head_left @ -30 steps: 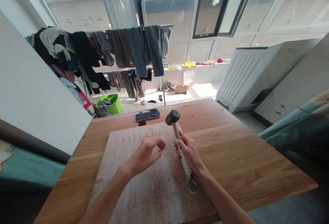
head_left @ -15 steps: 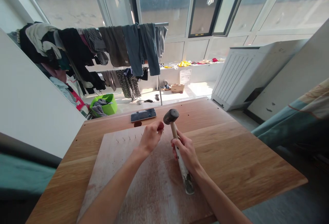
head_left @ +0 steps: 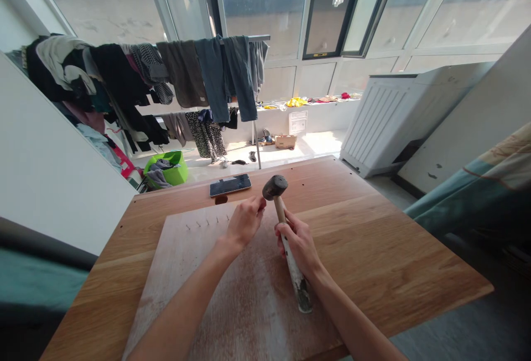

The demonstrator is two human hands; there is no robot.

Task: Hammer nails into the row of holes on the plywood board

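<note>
My right hand [head_left: 297, 239] is wrapped round the wooden handle of a mallet [head_left: 279, 202], whose dark cylindrical head is raised and tilted up. Just left of that head, the fingers of my left hand [head_left: 245, 218] are pinched together above the far part of a pale board [head_left: 232, 300]. They appear to grip a small nail, mostly hidden by the fingertips. Several thin nails [head_left: 208, 222] stand in a row along the board's far edge, left of my left hand.
The board lies on a wooden table [head_left: 373, 250]. Beyond its far edge lie a phone [head_left: 230, 184] and a dark round spot. A drying rack with clothes [head_left: 209, 73], a green basket [head_left: 176, 168] and a white washing machine [head_left: 377, 118] stand past the table.
My left hand has turned and shifted slightly, and its fingertips now sit nearer the mallet head. The mallet stays almost still in my right hand. The whole view has moved a little.
</note>
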